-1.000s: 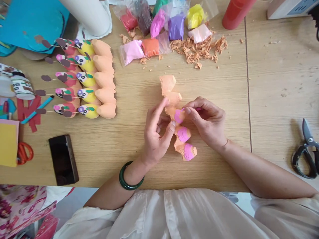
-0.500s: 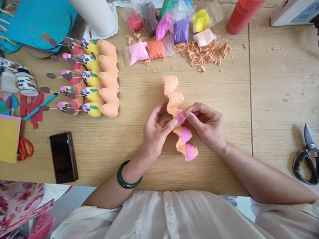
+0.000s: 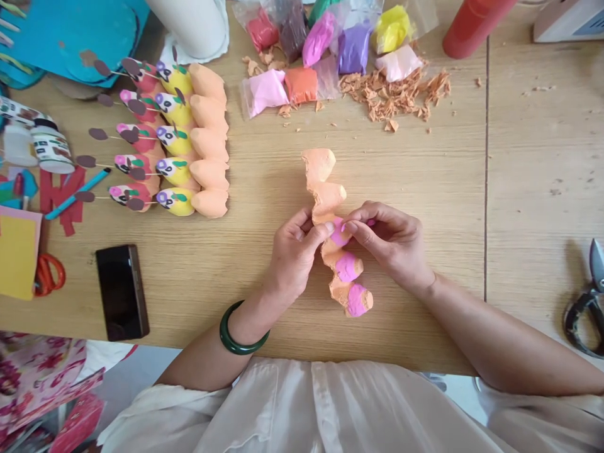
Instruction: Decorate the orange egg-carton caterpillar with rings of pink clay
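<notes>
An orange egg-carton strip [image 3: 325, 195] with several bumps is held above the middle of the table, running away from me. Pink clay [image 3: 346, 267] covers part of its three nearer bumps. My left hand [image 3: 295, 251] grips the strip's left side near the middle, thumb on top. At the third bump from the near end, my right hand [image 3: 391, 242] pinches at the pink clay with thumb and index finger. A bit of pink shows behind its fingers.
Bagged coloured clay [image 3: 302, 85] and orange scraps [image 3: 396, 94] lie at the back. Decorated carton cones [image 3: 174, 138] stand left, near a phone [image 3: 123, 292], orange-handled scissors [image 3: 47, 275] and a marker [image 3: 78, 194]. Black-handled shears [image 3: 585, 308] lie right; a red cylinder [image 3: 476, 25] stands behind.
The strip has tilted slightly in my left hand, its near bumps showing more of their orange tips. My right fingers stay at the same pink bump. The whole view has shifted a little.
</notes>
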Demonstrator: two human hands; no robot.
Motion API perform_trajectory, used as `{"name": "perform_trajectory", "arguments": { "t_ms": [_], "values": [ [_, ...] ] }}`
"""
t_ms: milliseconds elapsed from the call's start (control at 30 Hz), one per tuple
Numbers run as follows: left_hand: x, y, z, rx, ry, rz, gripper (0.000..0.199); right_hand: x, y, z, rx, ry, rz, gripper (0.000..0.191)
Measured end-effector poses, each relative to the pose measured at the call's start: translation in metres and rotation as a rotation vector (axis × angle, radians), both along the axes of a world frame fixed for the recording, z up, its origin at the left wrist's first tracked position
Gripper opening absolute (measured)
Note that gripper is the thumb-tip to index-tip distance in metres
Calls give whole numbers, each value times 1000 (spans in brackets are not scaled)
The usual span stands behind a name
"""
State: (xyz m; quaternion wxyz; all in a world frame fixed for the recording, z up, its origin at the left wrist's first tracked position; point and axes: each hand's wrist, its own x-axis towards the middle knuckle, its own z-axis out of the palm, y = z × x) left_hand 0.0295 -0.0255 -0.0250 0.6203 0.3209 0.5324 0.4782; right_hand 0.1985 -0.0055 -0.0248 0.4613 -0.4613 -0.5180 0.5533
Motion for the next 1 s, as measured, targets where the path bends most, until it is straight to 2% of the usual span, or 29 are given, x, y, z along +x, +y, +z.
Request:
{"name": "perform_trajectory", "arguments": {
  "t_ms": [133, 200, 333, 433, 667, 800, 900, 1000],
  "values": [
    [-1, -2, 3, 129, 129, 28, 31, 1, -1, 0, -11, 35, 25, 42],
    [-3, -4, 2, 151, 159, 41, 30, 1, -2, 0, -25, 58, 29, 41],
    [-3, -6, 2, 117, 102, 13, 23, 1, -3, 1, -50, 81, 17, 39],
    [-1, -3, 4, 154, 55, -28, 20, 1, -3, 1, -39, 103, 18, 37],
    [-2, 0, 5, 66, -28, -10, 14, 3, -1, 3, 20, 94, 75, 30],
    [-5, -2, 5, 75, -74, -38, 14, 7, 2, 4, 104, 45, 106, 27],
    [-6, -1, 6, 87, -112, -61, 13, 10, 6, 2, 243, -16, 140, 23],
    [-7, 0, 7, 76, -140, -84, 11, 13, 10, -2, 400, -44, 170, 10]
  ]
}}
